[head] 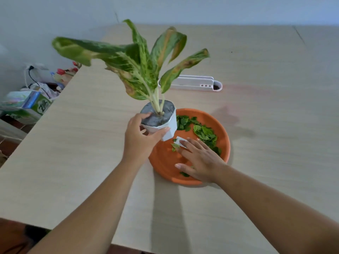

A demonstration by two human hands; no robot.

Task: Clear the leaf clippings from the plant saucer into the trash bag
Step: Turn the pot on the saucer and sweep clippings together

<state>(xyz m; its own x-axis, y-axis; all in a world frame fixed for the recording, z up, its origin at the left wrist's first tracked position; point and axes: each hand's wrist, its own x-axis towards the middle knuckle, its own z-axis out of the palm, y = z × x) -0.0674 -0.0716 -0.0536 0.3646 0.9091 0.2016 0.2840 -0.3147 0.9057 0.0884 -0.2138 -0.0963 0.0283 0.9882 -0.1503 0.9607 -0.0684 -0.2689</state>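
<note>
An orange plant saucer (222,138) lies on the wooden table. Green leaf clippings (204,133) are piled in its far half, with a few scraps near its front rim. My left hand (140,139) grips a white plant pot (166,125) holding a large-leaved plant, tilted and lifted over the saucer's left edge. My right hand (199,160) rests flat inside the saucer, fingers spread, touching a small white label (180,142) and some clippings. No trash bag is in view.
A white oblong tray (194,83) lies on the table behind the plant. Off the table's left edge sit boxes (27,107), cables and clutter on the floor. The table's front edge runs close to my body.
</note>
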